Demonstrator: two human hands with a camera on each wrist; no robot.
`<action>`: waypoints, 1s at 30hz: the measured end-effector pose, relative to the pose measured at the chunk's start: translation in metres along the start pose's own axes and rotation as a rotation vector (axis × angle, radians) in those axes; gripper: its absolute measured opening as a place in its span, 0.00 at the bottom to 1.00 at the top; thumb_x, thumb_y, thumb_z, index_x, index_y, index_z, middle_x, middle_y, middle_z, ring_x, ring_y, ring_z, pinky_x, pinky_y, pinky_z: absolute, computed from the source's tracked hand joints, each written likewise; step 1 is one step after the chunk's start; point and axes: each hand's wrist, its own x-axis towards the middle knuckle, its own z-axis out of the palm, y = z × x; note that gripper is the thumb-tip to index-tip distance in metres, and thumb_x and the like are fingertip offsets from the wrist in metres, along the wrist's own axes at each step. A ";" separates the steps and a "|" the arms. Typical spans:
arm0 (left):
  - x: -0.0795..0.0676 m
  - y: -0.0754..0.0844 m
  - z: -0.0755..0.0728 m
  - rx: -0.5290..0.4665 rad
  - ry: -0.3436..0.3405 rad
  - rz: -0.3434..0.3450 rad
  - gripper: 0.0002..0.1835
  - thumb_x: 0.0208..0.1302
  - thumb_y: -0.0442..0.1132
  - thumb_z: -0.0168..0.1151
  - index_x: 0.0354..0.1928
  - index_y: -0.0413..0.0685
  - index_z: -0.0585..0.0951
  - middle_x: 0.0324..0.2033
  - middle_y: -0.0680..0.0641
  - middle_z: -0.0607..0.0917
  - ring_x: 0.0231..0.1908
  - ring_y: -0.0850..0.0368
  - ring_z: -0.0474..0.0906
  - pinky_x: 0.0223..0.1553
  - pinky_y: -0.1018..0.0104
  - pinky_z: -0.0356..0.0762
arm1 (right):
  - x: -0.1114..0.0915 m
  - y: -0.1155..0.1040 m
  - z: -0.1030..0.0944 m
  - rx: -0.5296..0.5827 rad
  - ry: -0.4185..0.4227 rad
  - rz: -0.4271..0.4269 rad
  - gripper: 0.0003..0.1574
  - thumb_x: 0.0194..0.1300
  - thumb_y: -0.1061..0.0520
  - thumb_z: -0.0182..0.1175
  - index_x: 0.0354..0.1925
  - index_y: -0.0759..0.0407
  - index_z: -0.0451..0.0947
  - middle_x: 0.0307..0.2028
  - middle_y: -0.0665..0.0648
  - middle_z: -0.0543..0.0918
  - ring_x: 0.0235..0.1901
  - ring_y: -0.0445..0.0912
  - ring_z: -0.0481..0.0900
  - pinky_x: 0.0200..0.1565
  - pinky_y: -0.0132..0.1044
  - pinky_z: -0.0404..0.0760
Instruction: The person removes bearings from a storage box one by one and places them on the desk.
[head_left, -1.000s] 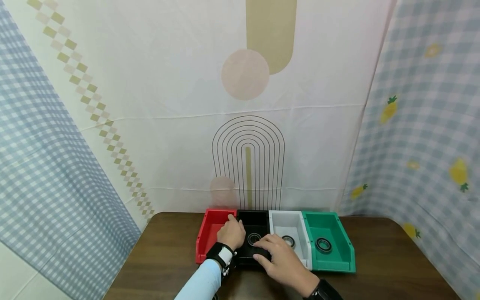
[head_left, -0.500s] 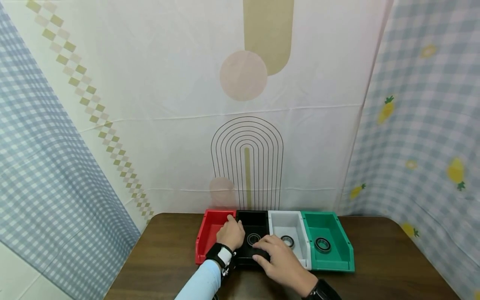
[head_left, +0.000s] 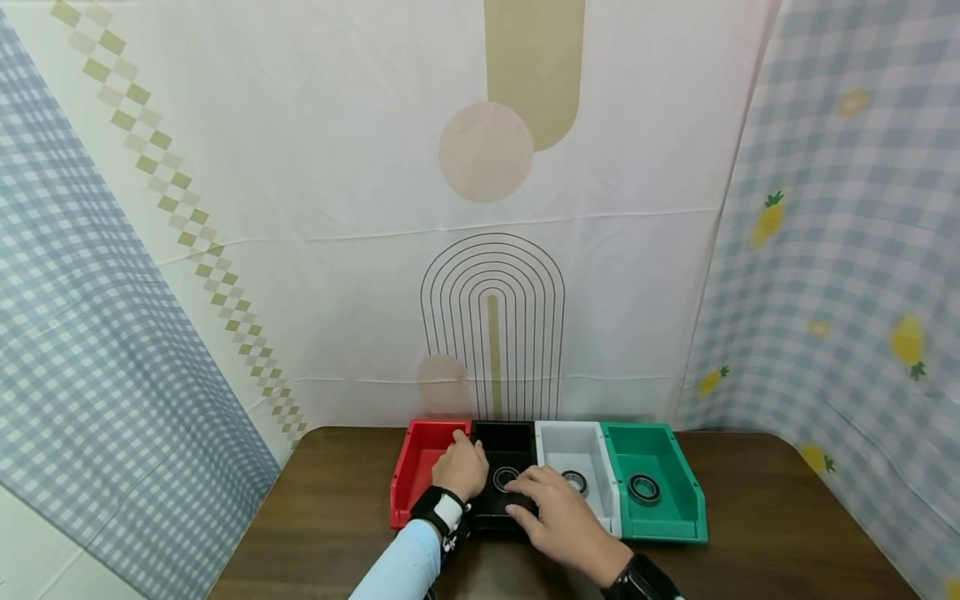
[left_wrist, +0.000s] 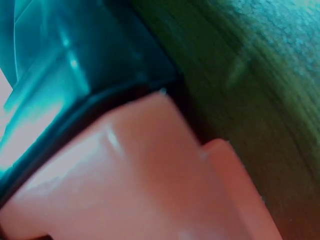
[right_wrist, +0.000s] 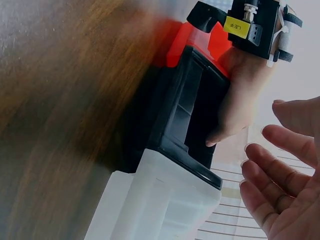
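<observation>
My left hand (head_left: pixel 461 468) lies over the wall between the red bin (head_left: pixel 401 492) and the black bin (head_left: pixel 502 437), fingertips near the rim. From the right wrist view, one of its digits points down at the black bin. My right hand (head_left: pixel 558 517) hovers by the black bin's front right, next to the white bin (head_left: pixel 573 442); its fingers (right_wrist: pixel 272 165) are loosely bent and hold nothing. A ball bearing (head_left: pixel 506 468) lies in the black bin, partly behind the right fingertips. Another bearing (head_left: pixel 575 481) sits in the white bin, and a third bearing (head_left: pixel 644 489) in the green bin (head_left: pixel 663 525).
All the bins stand side by side at the back of the brown wooden table (head_left: pixel 337 492), against a printed cloth (head_left: pixel 360 317). Checked cloths hang left and right. Part of a dark ring (head_left: pixel 431 593) shows beside the left sleeve (head_left: pixel 401 562) at the bottom edge.
</observation>
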 end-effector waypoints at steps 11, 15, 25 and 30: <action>0.000 0.001 -0.001 -0.007 -0.018 -0.016 0.20 0.83 0.50 0.53 0.54 0.37 0.75 0.32 0.38 0.87 0.33 0.40 0.86 0.37 0.43 0.82 | 0.013 0.006 0.007 -0.091 -0.011 -0.010 0.15 0.72 0.51 0.70 0.54 0.51 0.89 0.48 0.47 0.87 0.50 0.42 0.83 0.52 0.43 0.85; 0.000 0.001 -0.001 -0.007 -0.016 -0.013 0.21 0.83 0.50 0.53 0.54 0.36 0.75 0.32 0.39 0.87 0.32 0.40 0.85 0.36 0.43 0.82 | 0.021 0.008 0.010 -0.112 -0.027 -0.025 0.16 0.72 0.51 0.70 0.55 0.53 0.89 0.49 0.48 0.88 0.50 0.44 0.85 0.54 0.46 0.85; 0.003 -0.003 0.001 -0.016 -0.031 -0.015 0.24 0.83 0.51 0.52 0.61 0.34 0.74 0.32 0.38 0.87 0.31 0.40 0.85 0.35 0.44 0.82 | 0.042 0.010 0.024 -0.172 -0.150 -0.033 0.19 0.70 0.53 0.72 0.56 0.57 0.88 0.51 0.52 0.88 0.50 0.47 0.85 0.52 0.46 0.87; 0.003 -0.002 0.001 -0.022 -0.035 -0.015 0.25 0.83 0.51 0.51 0.62 0.34 0.74 0.31 0.38 0.87 0.30 0.40 0.85 0.34 0.45 0.81 | 0.049 0.011 0.034 -0.243 -0.188 -0.039 0.17 0.68 0.53 0.73 0.53 0.57 0.88 0.50 0.54 0.87 0.50 0.48 0.85 0.50 0.44 0.88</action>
